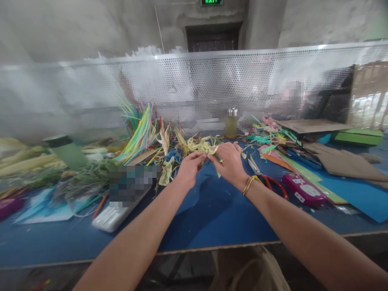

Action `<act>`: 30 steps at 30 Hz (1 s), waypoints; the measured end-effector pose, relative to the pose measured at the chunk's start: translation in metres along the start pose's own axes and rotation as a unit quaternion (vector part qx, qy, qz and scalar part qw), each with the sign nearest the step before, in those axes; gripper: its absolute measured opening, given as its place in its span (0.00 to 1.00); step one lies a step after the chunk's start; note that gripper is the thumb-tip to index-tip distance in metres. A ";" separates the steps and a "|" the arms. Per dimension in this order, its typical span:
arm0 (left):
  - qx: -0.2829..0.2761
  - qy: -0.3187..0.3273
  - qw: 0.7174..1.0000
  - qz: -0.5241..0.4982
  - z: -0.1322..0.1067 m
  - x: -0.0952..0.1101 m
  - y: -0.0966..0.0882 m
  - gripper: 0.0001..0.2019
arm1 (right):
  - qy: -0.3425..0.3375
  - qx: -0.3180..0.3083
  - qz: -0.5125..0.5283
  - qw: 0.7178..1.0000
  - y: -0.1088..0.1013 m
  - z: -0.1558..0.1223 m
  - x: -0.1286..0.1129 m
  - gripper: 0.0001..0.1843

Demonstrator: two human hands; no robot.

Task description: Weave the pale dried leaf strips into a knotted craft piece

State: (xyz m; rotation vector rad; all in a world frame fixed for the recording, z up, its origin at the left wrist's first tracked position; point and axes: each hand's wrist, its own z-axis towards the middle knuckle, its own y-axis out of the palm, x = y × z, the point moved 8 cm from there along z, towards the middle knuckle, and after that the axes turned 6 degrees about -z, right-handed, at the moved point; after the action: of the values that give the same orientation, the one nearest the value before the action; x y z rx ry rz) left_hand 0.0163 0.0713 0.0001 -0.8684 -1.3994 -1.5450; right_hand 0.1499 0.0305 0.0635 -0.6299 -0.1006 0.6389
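Observation:
Both arms stretch forward over the blue table, and the hands meet near its middle. My left hand (pixel 191 166) is closed in a pinch at a pale, dry, leafy strip (pixel 214 149), which looks like husk. My right hand (pixel 229 159) pinches the same strip from the other side, fingertips almost touching those of the left. A gold bracelet (pixel 248 185) circles the right wrist. Just beyond the fingers lies a heap of similar pale dried leaves (pixel 197 143). Parts of the strip are hidden behind the fingers.
Red-handled scissors (pixel 274 186) and a purple device (pixel 304 189) lie to the right, before coloured paper and cardboard (pixel 348 159). Left are a grey-white device (pixel 117 214), colourful stems (pixel 139 129) and a green bottle (pixel 67 151). A glass bottle (pixel 232 122) stands before the perforated metal screen (pixel 212 76).

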 end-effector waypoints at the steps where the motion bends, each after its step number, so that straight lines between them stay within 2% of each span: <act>1: -0.001 0.020 0.999 0.024 -0.001 0.003 0.000 0.08 | 0.027 0.006 0.013 1.000 0.002 -0.001 0.006 0.10; 4: -0.013 0.069 0.994 0.079 -0.003 0.012 0.003 0.08 | 0.082 0.007 0.072 0.994 0.011 -0.002 0.019 0.12; 8: -0.063 0.072 0.990 0.104 -0.002 0.018 0.009 0.06 | 0.116 -0.018 0.191 0.975 0.019 -0.001 0.028 0.12; 10: -0.090 0.070 0.985 0.130 -0.002 0.021 0.011 0.04 | 0.139 -0.055 0.280 0.948 0.026 -0.001 0.030 0.12; 13: -0.114 0.061 0.979 0.158 -0.003 0.023 0.012 0.03 | 0.191 -0.117 0.408 0.885 0.042 -0.004 0.031 0.12; 15: -0.115 0.053 0.979 0.157 -0.003 0.022 0.011 0.05 | 0.220 -0.136 0.457 0.851 0.049 -0.006 0.032 0.12; 19: -0.096 0.067 0.977 0.176 -0.004 0.021 0.009 0.09 | 0.250 -0.141 0.506 0.814 0.058 -0.010 0.033 0.14; 24: -0.097 0.081 0.975 0.184 0.000 0.023 0.006 0.09 | 0.291 -0.178 0.541 0.769 0.064 -0.016 0.030 0.13; 30: -0.096 0.014 0.989 0.113 0.006 0.016 -0.002 0.12 | 0.294 -0.194 0.575 0.738 0.067 -0.017 0.028 0.08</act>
State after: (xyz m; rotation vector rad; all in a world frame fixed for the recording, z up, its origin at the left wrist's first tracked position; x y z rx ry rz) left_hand 0.0082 0.0750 0.0143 -1.0780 -1.1018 -1.5262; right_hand 0.1416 0.0794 0.0080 -1.2856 0.8539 1.6033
